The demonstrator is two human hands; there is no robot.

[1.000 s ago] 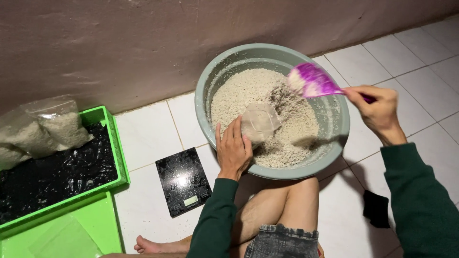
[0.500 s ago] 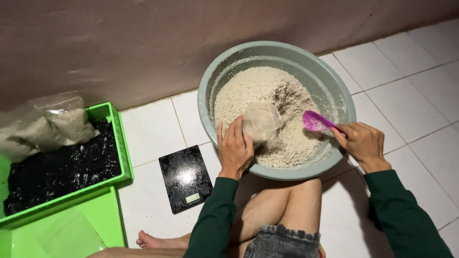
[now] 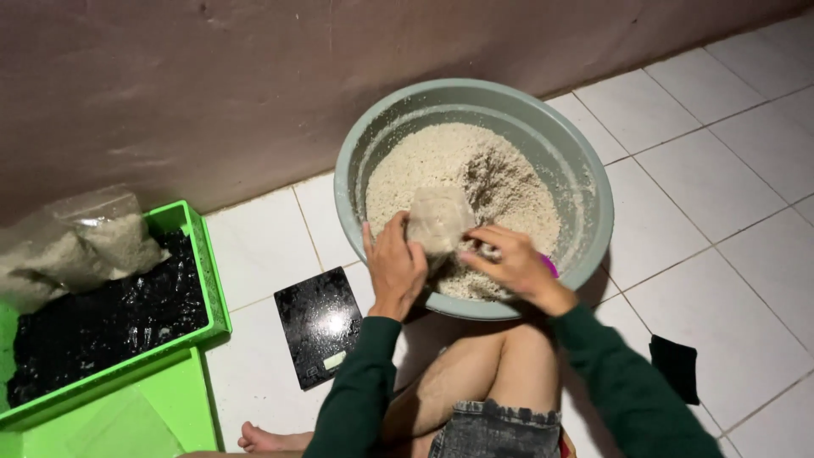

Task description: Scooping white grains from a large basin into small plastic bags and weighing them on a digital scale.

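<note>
A large grey-green basin (image 3: 593,182) on the tiled floor holds a heap of pale crumbly grain (image 3: 475,165). A small clear bag (image 3: 438,219) filled with the same grain stands in the basin near its front rim. My left hand (image 3: 395,265) grips the bag's left side. My right hand (image 3: 509,263) touches the bag's right side at its mouth, fingers curled. A purple scoop (image 3: 551,266) shows only as a sliver behind my right wrist; I cannot tell whether the hand holds it. Both arms wear dark green sleeves.
A black flat kitchen scale (image 3: 320,324) lies on the tiles left of my knee. A green crate (image 3: 200,254) at the left holds black material and a filled clear bag (image 3: 80,248). A dark cloth (image 3: 676,366) lies at the right. A brown wall runs behind the basin.
My right hand has swung the purple scoop down from above the basin's far right and come in beside the bag. The left hand has stayed on the bag.
</note>
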